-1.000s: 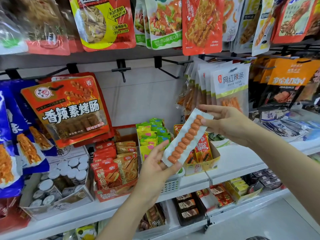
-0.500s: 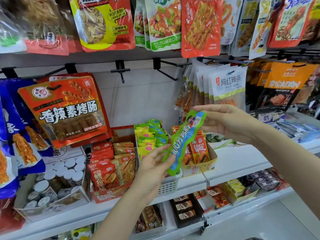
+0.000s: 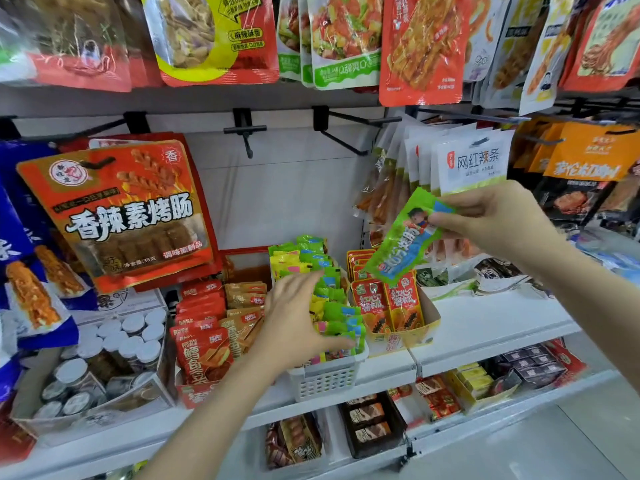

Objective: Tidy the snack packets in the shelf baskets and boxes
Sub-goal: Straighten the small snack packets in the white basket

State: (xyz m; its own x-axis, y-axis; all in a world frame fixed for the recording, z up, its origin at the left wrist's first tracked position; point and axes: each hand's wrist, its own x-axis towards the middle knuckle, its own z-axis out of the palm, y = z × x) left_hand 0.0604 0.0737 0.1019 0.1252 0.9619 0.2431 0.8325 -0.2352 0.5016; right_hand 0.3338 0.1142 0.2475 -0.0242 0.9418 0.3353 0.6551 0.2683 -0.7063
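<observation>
Our left hand [image 3: 298, 317] has released the green packet [image 3: 403, 237] and spreads open over the white basket [image 3: 327, 377], while our right hand [image 3: 498, 220] pinches its light, limp top edge above the basket

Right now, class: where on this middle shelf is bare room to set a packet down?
Bare white shelf lies right of the yellow box, below the hanging white packets. Leftward is crowded: white basket, red packet box, jar box.
</observation>
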